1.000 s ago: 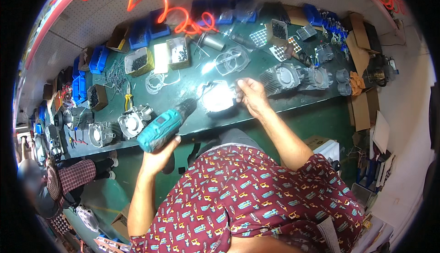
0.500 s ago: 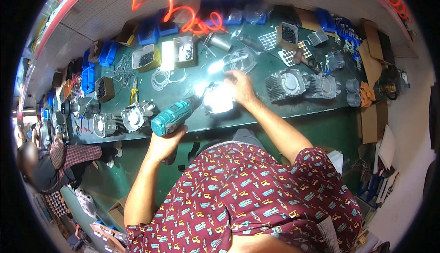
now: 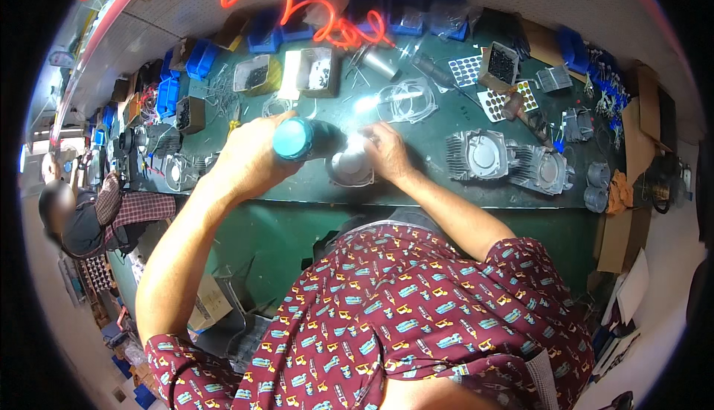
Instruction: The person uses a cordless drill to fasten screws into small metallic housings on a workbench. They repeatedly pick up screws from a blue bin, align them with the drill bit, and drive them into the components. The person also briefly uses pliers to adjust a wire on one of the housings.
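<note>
My left hand (image 3: 249,159) is wrapped round the handle of a teal cordless drill (image 3: 292,139). The drill is raised at bench height with its dark front end over a grey metal housing (image 3: 351,172); where its tip meets the part I cannot see clearly. This housing has a round cover and lies near the front edge of the bench. On its upper right side my right hand (image 3: 390,156) grips it with bent fingers, the fingertips partly hidden. Pliers with yellow handles (image 3: 235,122) show just beyond my left hand.
Finned housings (image 3: 482,155) stand to the right, and another housing (image 3: 177,172) to the left. Further back are boxes of small black parts (image 3: 503,64), clear tubing (image 3: 407,101), a metal cylinder (image 3: 379,62) and blue bins (image 3: 263,32). An orange coiled hose (image 3: 327,31) hangs above. Someone sits at far left.
My left hand has lifted and turned the drill, bringing its front end over the housing. My right hand stays at the housing. The whole view has shifted slightly.
</note>
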The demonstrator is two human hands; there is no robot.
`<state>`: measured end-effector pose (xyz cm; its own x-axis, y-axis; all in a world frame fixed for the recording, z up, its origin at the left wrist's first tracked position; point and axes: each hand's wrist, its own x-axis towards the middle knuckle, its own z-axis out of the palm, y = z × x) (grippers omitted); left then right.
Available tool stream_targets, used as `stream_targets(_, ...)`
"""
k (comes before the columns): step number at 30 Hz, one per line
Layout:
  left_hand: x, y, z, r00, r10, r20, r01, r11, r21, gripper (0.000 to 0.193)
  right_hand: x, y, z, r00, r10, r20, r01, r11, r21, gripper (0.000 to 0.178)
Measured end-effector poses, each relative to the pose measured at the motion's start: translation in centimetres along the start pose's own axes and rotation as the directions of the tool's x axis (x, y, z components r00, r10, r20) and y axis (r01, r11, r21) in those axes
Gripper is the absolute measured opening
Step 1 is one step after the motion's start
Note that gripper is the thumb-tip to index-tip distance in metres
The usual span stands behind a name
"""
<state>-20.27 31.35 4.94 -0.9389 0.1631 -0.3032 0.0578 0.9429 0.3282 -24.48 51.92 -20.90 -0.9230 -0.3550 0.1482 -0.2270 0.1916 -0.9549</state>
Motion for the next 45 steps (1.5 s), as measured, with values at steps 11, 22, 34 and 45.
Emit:
stream_targets(11, 2.0, 0.5, -0.4, 0.956, -0.160, 0.245, 0.114, 0.975, 0.193, 0.029, 0.1, 0.6, 0.2, 0.998, -0.062, -0.011, 0.062, 0.997, -0.034, 0.020)
stream_targets(22, -0.5, -0.2, -0.6, 0.987, -0.095, 0.129, 0.090, 0.995, 0.045, 0.029, -0.1, 0.3, 0.3, 0.999, 0.039, -0.025, -0.040, 0.999, -0.021, 0.025)
stream_targets(34, -11.9, -3.5, 8.2, 0.922, -0.380, -0.076, 0.191, 0.616, -0.764, 0.039, 1.1, -4.0, -4.1, 0.909, 0.373, 0.184, -0.391, 0.614, 0.685, 0.029)
stream_targets(45, -14.2, -2.8, 12.5, 0.839, -0.533, -0.107, 0.108, 0.357, -0.928, 0.046, 2.3, -5.2, -4.5, 0.852, 0.326, 0.410, -0.524, 0.510, 0.682, 0.022)
